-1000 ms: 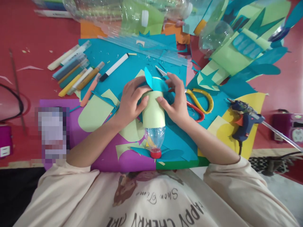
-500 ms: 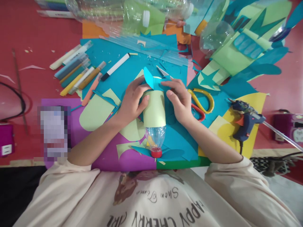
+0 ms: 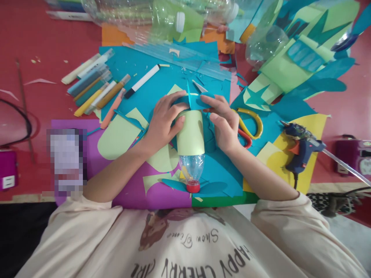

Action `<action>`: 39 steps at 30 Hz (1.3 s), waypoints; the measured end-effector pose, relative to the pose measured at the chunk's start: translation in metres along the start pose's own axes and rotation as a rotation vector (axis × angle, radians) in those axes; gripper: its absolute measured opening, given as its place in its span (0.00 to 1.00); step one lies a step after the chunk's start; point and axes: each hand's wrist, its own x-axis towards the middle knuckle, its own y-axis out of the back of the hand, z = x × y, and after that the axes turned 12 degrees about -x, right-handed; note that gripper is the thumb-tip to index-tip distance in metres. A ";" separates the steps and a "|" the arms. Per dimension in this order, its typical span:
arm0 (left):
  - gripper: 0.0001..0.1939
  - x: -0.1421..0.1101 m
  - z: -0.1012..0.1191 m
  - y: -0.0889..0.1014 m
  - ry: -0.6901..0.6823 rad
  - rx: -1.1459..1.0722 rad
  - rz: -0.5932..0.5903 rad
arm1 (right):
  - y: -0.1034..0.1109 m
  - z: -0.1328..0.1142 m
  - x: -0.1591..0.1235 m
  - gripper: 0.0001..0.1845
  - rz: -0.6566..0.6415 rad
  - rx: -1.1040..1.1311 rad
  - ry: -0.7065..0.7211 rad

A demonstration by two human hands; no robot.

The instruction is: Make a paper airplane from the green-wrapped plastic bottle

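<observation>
A clear plastic bottle [image 3: 191, 164] lies cap toward me, its body wrapped in pale green paper [image 3: 190, 133] and its red cap [image 3: 193, 187] at the near end. Blue paper fins [image 3: 197, 102] sit at its far end, one standing upright, others spread to the sides. My left hand [image 3: 165, 122] is closed round the bottle's left side, thumb on the green wrap and fingers at the left fin. The fingertips of my right hand [image 3: 224, 122] are on the right fin, its thumb apart from the bottle. Beside that hand lie scissors [image 3: 251, 124] with yellow and red handles.
A hot glue gun [image 3: 304, 144] rests on yellow paper at the right. Several markers [image 3: 95, 90] lie at the left, above a blurred phone [image 3: 67, 162]. Clear bottles [image 3: 124, 17] and a decorated green-and-blue paper piece [image 3: 284, 73] stand at the back. Paper scraps cover the middle.
My right hand has come off the bottle's side and shifted right, fingertips on the right fin. The middle fin, earlier leaning left, now stands upright. My left hand keeps its place.
</observation>
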 end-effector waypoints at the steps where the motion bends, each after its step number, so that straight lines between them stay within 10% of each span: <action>1: 0.23 0.000 0.000 0.000 0.008 0.004 0.001 | 0.000 -0.001 0.000 0.23 0.007 0.000 -0.002; 26: 0.20 -0.001 -0.002 -0.001 -0.059 -0.022 0.020 | 0.004 -0.011 0.003 0.24 -0.001 -0.264 0.127; 34: 0.17 -0.001 -0.014 -0.006 0.022 -0.207 0.346 | -0.003 -0.007 0.000 0.24 -0.056 -0.368 0.200; 39: 0.14 -0.001 -0.014 -0.009 0.136 -0.346 0.345 | -0.003 -0.007 0.001 0.26 -0.086 -0.387 0.208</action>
